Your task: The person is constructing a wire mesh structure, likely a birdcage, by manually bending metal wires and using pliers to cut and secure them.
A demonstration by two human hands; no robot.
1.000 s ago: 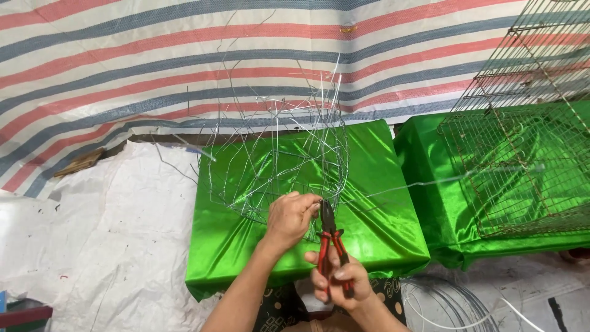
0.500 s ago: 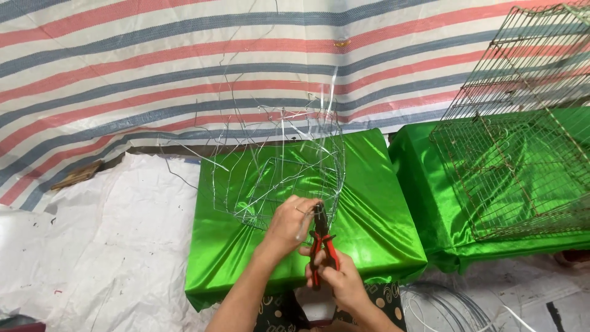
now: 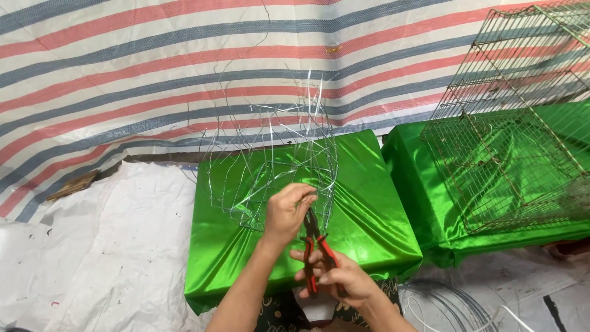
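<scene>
1. I work in a makeshift craft workshop, set up low on the ground rather than in a proper room.
2. A red, white and blue striped tarpaulin (image 3: 153, 74) fills the top of the frame as a backdrop.
3. A stained white sheet (image 3: 92, 246) covers the floor at lower left.
4. Shiny green cloth (image 3: 369, 203) wraps the low blocks in the centre and at right.
5. A finished wire cage (image 3: 516, 135) sits upper right, and coiled wire (image 3: 442, 304) lies at the bottom right.

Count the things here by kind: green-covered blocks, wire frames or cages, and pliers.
Green-covered blocks: 2, block and second block
Wire pieces: 2, loose wire frame and cage
Pliers: 1
Total: 5
</scene>
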